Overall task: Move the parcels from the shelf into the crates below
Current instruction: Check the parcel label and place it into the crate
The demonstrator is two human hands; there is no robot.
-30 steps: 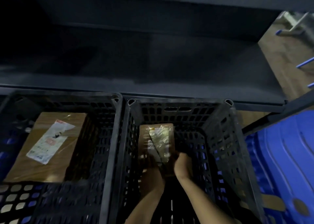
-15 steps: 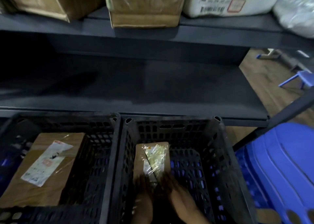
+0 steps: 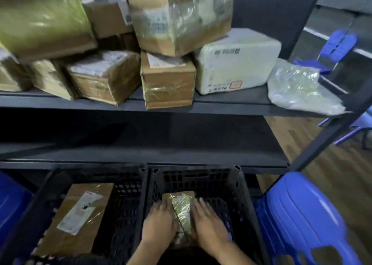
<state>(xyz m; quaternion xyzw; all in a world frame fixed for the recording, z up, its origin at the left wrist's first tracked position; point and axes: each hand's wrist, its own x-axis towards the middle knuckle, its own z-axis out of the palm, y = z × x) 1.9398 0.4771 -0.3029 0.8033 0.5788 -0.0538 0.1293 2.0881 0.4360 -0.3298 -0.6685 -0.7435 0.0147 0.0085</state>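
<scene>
"Between left hand and right hand, what?"
"Taped parcel, flat on the floor of the right crate. Both hands flank it with straight, spread fingers resting against its sides, not curled round it."

Upper shelf: carried stacked parcels from its left end to right of centre; a bag lay at its right end.
Lower shelf: sat beneath the upper shelf, behind both crates.
Left crate: stood against the right crate; a flat parcel lay inside.
Right crate: held a small parcel.
Hands: left hand rested on the small parcel's left side, right hand on its right side.
Stool: stood just right of the right crate.
</scene>
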